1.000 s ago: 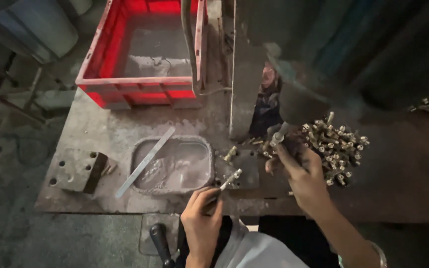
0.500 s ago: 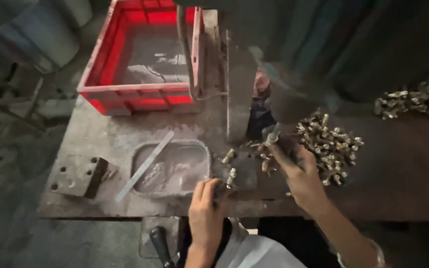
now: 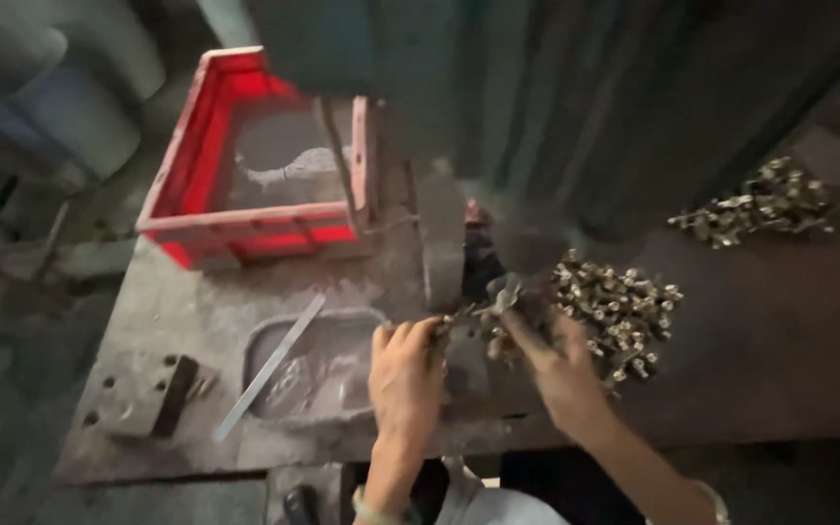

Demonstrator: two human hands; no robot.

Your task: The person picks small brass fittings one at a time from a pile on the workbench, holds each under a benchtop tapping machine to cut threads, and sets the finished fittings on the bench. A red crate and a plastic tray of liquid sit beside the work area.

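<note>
brass fittings (image 3: 619,311) in a knobbly heap, right hand (image 3: 556,365) fingers pinching one, left hand (image 3: 405,374) fingers curled, grip unclear

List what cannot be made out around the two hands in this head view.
- Small metal part at the left hand: motion blur hides its shape.
- Right hand fingertips: smeared against the pile of metal fittings, so its grip is unclear.
- Red crate contents: blurred grey.
- Far pile: too small.
</note>
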